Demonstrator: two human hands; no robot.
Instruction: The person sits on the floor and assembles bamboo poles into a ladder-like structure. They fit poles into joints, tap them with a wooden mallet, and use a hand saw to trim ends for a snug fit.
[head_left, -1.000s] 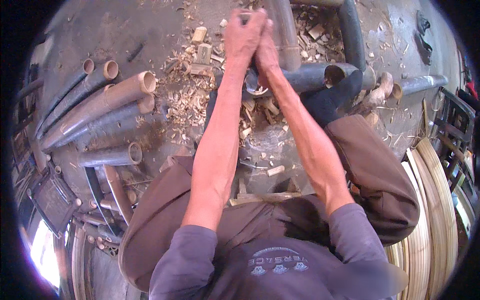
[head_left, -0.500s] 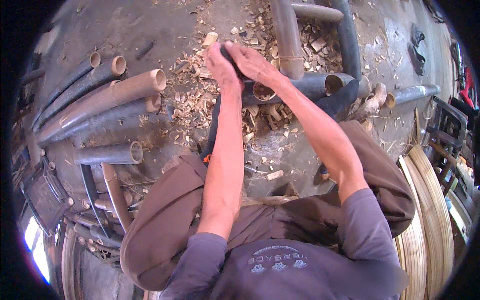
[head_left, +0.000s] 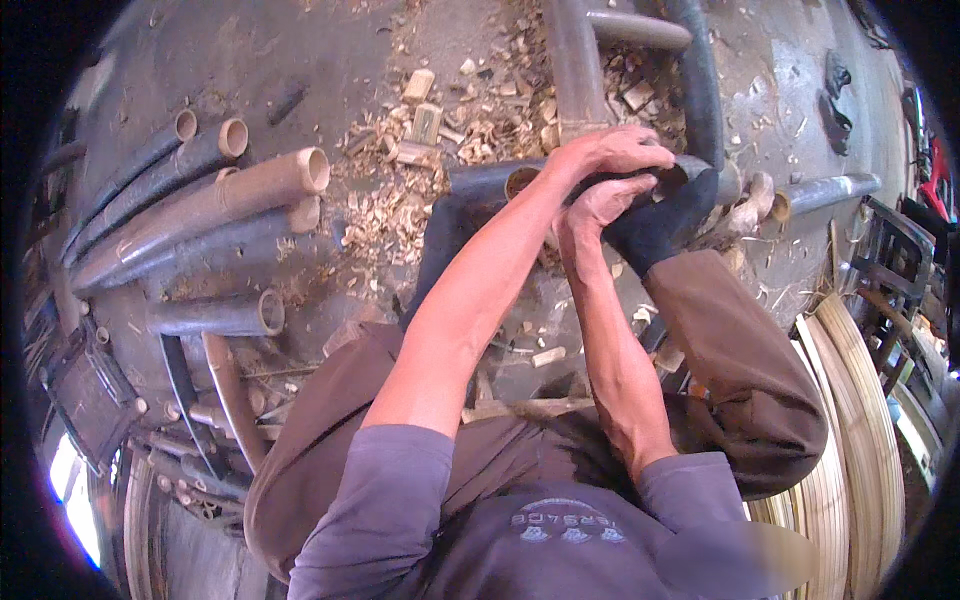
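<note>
My left hand [head_left: 615, 150] reaches across to the right, its fingers curved over the dark bamboo pole [head_left: 480, 182] lying crosswise by my feet. Just below it is my right hand [head_left: 605, 202], palm turned toward the left one. A dark shape shows between the two hands; mostly hidden, it cannot be told apart from the pole. The pole has a cut hole [head_left: 520, 182] left of my hands. My dark-covered foot [head_left: 665, 222] rests against the pole on the right.
Wood chips [head_left: 390, 215] litter the floor ahead. A joined bamboo frame [head_left: 577, 70] stands beyond the pole. Cut bamboo tubes [head_left: 220, 200] lie at left, near a shorter tube [head_left: 220, 312]. Pale curved strips [head_left: 850, 430] are at right.
Both hands have moved from the left end of the pole toward the right and slightly nearer. My left forearm now slants right, and the chips at far left are uncovered.
</note>
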